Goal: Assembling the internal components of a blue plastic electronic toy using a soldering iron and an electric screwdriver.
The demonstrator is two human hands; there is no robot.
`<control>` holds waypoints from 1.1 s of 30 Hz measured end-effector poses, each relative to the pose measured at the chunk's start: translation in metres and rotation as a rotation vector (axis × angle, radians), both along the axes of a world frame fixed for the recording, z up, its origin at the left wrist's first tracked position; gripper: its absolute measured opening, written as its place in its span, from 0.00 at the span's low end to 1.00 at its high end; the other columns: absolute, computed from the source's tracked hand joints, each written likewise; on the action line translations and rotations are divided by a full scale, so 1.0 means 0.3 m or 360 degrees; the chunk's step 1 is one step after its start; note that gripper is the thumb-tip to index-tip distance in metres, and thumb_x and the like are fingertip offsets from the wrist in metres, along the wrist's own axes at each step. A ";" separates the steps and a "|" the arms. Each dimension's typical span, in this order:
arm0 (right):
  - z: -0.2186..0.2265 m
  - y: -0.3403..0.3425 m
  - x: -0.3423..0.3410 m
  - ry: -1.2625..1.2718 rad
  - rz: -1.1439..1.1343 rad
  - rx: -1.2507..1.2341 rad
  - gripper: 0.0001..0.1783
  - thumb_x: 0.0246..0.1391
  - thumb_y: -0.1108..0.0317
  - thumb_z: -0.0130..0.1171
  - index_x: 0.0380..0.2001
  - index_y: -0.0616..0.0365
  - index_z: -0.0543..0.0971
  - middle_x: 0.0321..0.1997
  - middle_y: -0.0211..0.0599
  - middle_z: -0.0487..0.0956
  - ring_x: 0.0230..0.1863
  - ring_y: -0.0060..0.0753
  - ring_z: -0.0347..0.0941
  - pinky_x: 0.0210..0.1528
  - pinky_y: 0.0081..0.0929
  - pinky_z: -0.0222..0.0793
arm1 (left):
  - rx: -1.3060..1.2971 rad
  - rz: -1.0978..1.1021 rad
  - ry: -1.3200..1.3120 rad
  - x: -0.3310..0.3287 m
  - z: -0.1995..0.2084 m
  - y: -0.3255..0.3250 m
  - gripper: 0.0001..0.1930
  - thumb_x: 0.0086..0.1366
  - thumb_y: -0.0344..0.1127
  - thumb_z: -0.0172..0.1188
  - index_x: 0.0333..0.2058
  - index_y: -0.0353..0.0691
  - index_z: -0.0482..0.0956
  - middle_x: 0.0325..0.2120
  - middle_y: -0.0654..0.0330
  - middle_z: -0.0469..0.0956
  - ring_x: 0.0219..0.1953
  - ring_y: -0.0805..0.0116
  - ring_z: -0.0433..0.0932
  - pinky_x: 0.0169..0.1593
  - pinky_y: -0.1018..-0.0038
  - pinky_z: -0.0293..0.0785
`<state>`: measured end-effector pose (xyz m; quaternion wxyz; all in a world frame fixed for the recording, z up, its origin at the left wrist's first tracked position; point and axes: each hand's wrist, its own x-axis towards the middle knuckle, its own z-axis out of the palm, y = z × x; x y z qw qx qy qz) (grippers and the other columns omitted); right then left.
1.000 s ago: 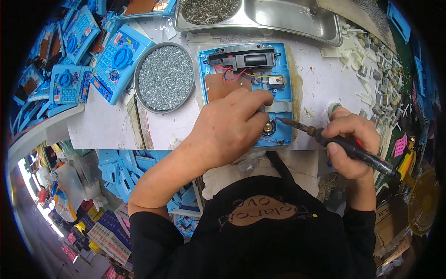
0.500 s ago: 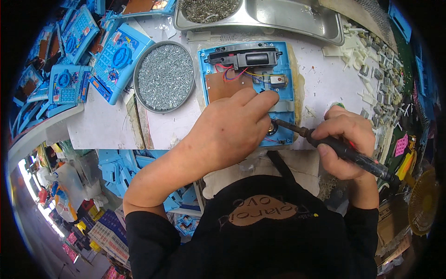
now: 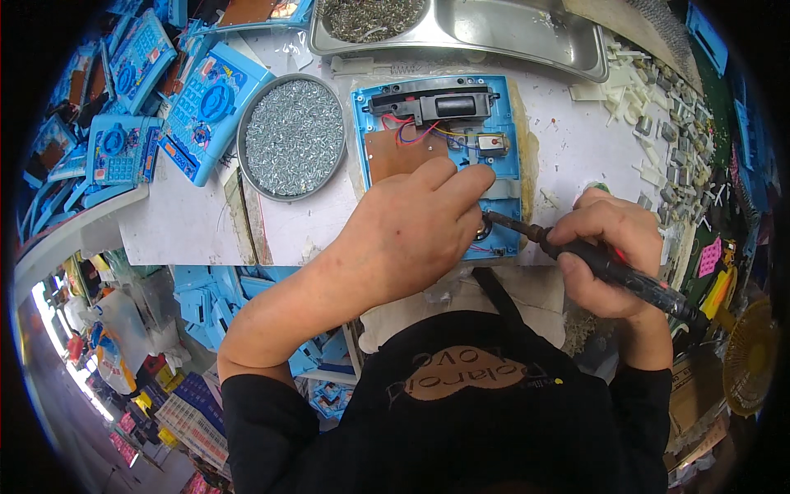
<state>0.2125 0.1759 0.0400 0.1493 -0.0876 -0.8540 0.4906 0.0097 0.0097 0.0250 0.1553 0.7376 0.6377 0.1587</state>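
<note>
On the bench lies an open blue plastic toy housing with a brown circuit board, a black battery case, a small motor and coloured wires. My left hand reaches over its lower middle, fingers bent and drawn together; what they pinch is hidden beneath. Beside those fingers a round speaker partly shows. From the right, my right hand is closed round the black handle of a soldering iron, its slim dark tip at the speaker beside my left fingers.
A round bowl of screws stands left of the housing. Blue toy shells pile up farther left. Behind is a metal tray. White plastic pieces and small motors are scattered along the right side.
Both hands hold nearly the same place, with only slight shifts. The iron's tip stays at the speaker, and the housing has not moved noticeably.
</note>
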 end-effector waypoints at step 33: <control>0.212 0.380 0.836 0.0861 -0.2242 0.0556 0.01 0.56 0.75 0.60 0.30 0.59 0.79 0.26 0.20 0.71 0.26 0.11 0.63 0.29 0.14 0.53 | 0.0220 0.0022 -0.0004 0.023 0.008 0.013 0.09 0.52 0.24 0.67 0.34 0.36 0.81 0.43 0.51 0.80 0.41 0.51 0.81 0.42 0.61 0.80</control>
